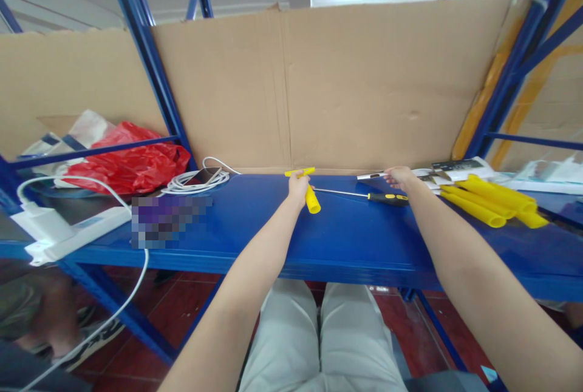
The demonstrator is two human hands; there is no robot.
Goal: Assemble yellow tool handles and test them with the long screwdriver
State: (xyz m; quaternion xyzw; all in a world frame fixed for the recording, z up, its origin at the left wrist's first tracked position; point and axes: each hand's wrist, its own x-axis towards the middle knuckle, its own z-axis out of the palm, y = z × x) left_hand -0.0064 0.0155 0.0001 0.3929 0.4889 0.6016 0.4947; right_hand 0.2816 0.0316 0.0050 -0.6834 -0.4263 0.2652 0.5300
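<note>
My left hand (299,185) is closed round a yellow plastic tube (313,200), whose open end points toward me. A narrow yellow bar (308,170) shows crosswise at the top of the same hand; whether it joins the tube I cannot tell. Further right, my right hand (398,177) pinches a slim silver-and-white object (370,176) that points left; its kind is unclear. Between my hands lies a screwdriver (385,198) with a black and yellow handle, its long shaft reaching toward my left hand. Several more yellow tubes (494,200) are piled right of my right forearm.
The blue shelf top (346,240) is backed by a cardboard sheet (364,88). At left are a white power strip (91,231) with a charger, a coiled white cable (195,182) and a red plastic bag (132,158). Blue uprights (505,70) flank the surface. Papers (464,167) lie behind the tubes.
</note>
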